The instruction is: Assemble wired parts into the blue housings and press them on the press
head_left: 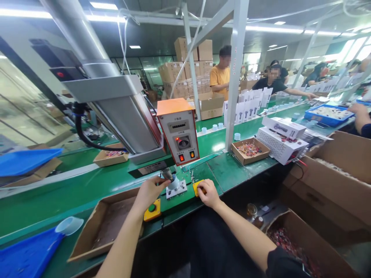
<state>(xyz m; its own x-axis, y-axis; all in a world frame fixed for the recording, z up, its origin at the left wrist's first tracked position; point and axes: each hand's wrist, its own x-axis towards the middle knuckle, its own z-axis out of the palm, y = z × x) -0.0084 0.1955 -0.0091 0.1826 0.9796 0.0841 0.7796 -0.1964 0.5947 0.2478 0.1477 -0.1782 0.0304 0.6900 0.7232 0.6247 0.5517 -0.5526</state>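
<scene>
My left hand reaches to the white fixture plate under the press machine, its fingers pinched beside a small pale blue part seated below the metal press tip. My right hand rests on the right yellow button box, fingers curled over it. A second yellow box with a green button sits just under my left wrist. The orange-topped control box with lit red indicators stands right behind the fixture.
An open cardboard tray lies at my left, with a blue tray and a clear cup beyond. A small box of red parts, white boxes and large cartons stand to the right. Other people work across the green bench.
</scene>
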